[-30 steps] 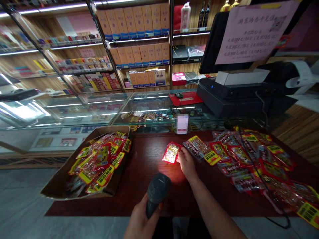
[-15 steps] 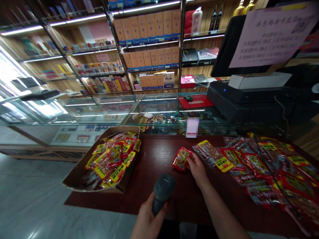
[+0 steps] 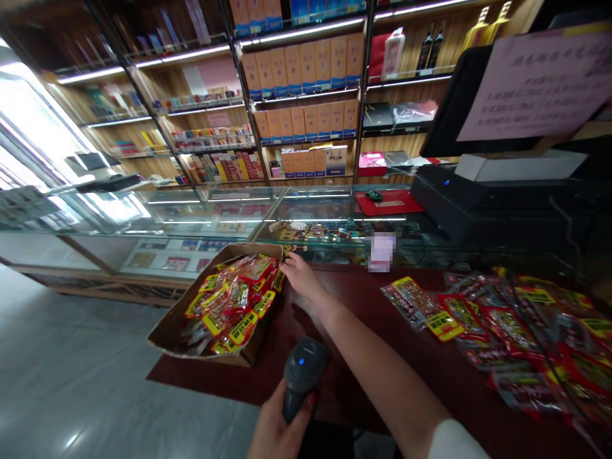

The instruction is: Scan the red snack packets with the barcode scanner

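Observation:
My left hand (image 3: 282, 414) is wrapped round the handle of a dark grey barcode scanner (image 3: 303, 364), which shows a small blue light. My right hand (image 3: 301, 275) is at the right rim of a cardboard box (image 3: 165, 346), fingers stretched out and no packet visible in them; their tips are partly hard to make out. Inside the box lie many shiny snack packets (image 3: 234, 299) in red, yellow and clear wrapping. On the right of the dark red tabletop (image 3: 349, 357), more snack packets (image 3: 507, 325) lie in a loose spread, with one clear-and-yellow packet (image 3: 421, 308) at its left end.
Behind the tabletop runs a glass display counter (image 3: 215, 220). A monitor (image 3: 444, 115) with a paper sign (image 3: 535, 89) stands above a black cash drawer (image 3: 492, 210) at the right. A blurred card (image 3: 381, 251) stands by the glass. A dark cable crosses the right-hand packets.
My right hand has moved left from the middle of the tabletop to the box. The red packet it held is no longer in the hand. The scanner now shows a blue light.

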Demonstrator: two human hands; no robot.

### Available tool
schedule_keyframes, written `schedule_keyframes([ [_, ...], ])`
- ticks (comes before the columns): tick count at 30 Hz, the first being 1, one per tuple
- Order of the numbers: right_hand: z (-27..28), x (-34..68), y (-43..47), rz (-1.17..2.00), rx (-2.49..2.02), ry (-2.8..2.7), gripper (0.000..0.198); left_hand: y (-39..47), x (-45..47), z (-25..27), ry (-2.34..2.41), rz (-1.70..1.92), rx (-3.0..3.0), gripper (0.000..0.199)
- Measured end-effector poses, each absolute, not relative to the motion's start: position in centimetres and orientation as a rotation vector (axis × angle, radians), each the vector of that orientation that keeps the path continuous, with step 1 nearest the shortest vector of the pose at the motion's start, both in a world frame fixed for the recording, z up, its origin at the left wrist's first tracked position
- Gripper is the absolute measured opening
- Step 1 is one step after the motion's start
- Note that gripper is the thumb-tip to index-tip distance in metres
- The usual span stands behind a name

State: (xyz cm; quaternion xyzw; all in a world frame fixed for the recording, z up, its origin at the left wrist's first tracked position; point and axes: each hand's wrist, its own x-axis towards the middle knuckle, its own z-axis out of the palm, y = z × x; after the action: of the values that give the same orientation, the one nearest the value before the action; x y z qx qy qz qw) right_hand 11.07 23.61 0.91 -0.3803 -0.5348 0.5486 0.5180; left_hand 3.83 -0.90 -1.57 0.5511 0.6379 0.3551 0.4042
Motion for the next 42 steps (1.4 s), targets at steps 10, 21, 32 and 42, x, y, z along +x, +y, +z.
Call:
schedule_keyframes([
  [10, -6.5, 35.2, 14.7, -0.04, -2.184, -1.536, 0.036, 0.2, 5.0, -1.8, 1.468, 0.87, 1.416, 0.039],
  [21, -7.5, 35.6, 14.5, 0.431, -1.838, -1.404, 0.025, -0.3, 5.6, -1.9, 1.479, 0.861, 1.432, 0.04],
  [32, -8.3, 30.9, 13.1, 1.301, -1.065, -0.526, 0.04, 0.3, 6.3, -1.0, 1.473, 0.848, 1.452, 0.034],
  [42, -9.3, 29.5, 13.1, 1.434, -0.821, -0.406, 0.031, -0.5, 6.9, -1.9, 1.516, 0.86, 1.162, 0.05],
])
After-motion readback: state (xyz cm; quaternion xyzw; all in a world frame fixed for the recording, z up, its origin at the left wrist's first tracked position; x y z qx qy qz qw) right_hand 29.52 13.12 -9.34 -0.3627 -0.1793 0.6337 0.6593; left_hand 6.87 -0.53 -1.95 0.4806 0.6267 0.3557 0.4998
